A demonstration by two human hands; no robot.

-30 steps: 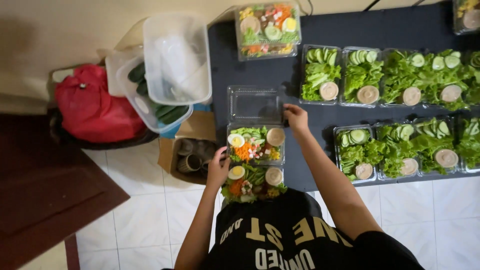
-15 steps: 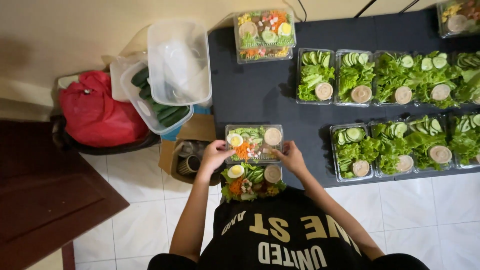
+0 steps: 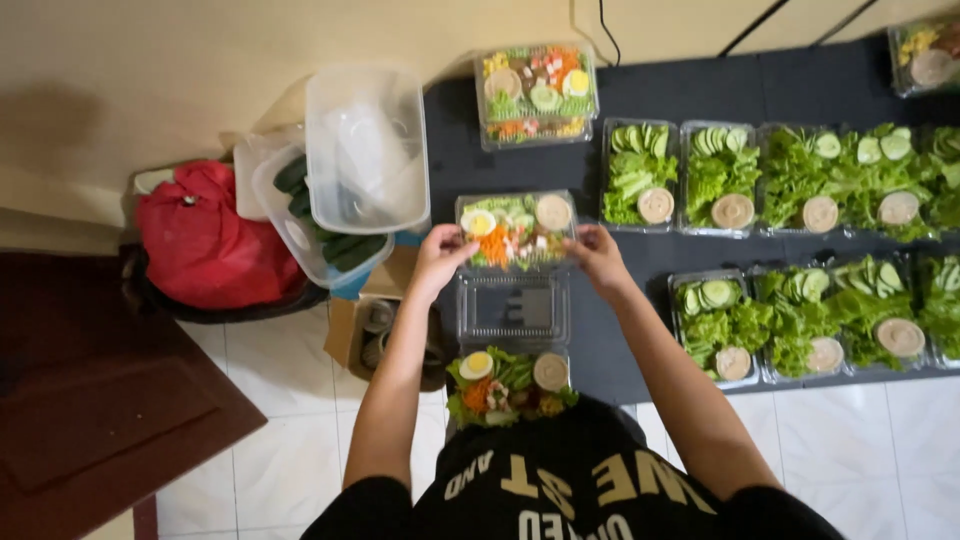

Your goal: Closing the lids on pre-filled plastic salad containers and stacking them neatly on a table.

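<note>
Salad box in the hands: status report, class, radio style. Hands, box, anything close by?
Left hand and right hand grip the salad box by its sides. Its open lid faces the person. Another salad box sits just behind.

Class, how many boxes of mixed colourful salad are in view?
4. A held box between the left hand and right hand; nearest box by the person's body; far box at the table back edge; corner box, cut off top right. Others may be hidden.

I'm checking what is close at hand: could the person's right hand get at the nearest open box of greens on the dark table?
Probably yes. The right hand grips the salad box together with the left hand, so it must let go first. The open box of greens lies just beside that forearm, with nothing between.
</note>
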